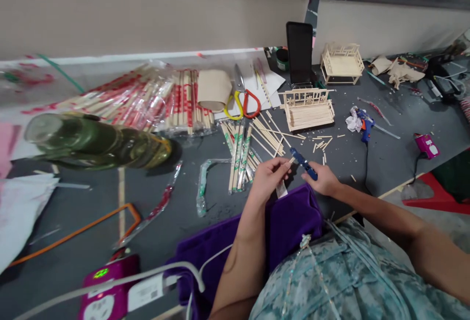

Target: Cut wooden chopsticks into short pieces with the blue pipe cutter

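Note:
Near the front edge of the dark table, my left hand point(270, 175) pinches a short wooden stick point(292, 160). My right hand point(323, 179) is wrapped round the handle of a blue cutting tool point(304, 163), whose head meets the stick. Just beyond my hands lie loose thin sticks point(270, 136) and short cut pieces point(322, 145). A miniature wooden bench point(307, 114) stands behind them. Purple cloth point(293, 212) lies below my hands.
Wrapped chopsticks point(240, 156), scissors point(240, 95) and a green bottle point(99, 141) are to the left. A phone point(299, 53) stands at the back near another miniature bench point(342, 64). A blue glue gun point(366, 126) with a cord lies right.

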`<state>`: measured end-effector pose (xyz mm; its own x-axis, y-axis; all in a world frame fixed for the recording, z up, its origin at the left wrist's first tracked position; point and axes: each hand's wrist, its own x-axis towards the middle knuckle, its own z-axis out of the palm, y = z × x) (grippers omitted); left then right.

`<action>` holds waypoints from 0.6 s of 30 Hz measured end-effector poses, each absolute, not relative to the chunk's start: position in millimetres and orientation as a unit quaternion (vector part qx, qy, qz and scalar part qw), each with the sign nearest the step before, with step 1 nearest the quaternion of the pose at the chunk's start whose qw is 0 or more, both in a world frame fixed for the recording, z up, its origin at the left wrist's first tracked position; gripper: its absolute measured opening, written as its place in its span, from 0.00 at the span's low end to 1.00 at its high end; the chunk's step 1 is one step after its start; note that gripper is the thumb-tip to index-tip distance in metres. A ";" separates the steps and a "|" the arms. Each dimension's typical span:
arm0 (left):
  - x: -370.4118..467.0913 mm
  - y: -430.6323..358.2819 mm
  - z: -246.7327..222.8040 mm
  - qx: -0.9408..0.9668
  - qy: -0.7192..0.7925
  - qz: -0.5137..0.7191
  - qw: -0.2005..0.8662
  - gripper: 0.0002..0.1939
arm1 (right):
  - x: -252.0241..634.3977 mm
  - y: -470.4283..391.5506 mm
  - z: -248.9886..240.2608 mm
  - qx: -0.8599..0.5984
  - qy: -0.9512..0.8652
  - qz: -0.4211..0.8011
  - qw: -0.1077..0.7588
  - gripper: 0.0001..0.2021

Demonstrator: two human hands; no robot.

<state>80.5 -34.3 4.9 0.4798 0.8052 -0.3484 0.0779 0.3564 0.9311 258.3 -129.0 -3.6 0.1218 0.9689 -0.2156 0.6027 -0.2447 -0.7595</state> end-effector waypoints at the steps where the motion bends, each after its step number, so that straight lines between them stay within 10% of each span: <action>1: 80.2 -33.5 5.9 0.482 0.439 0.265 0.711 0.19 | 259.0 -130.1 0.4 -0.698 -0.546 0.375 0.273 0.08; 11: 82.1 -25.5 7.5 0.357 0.413 0.299 0.783 0.24 | 274.8 -131.1 20.1 -0.547 -0.275 0.540 0.577 0.16; 18: 80.5 -23.2 6.5 0.345 0.390 0.325 0.789 0.23 | 268.3 -90.8 28.1 -0.415 -0.301 0.614 0.600 0.19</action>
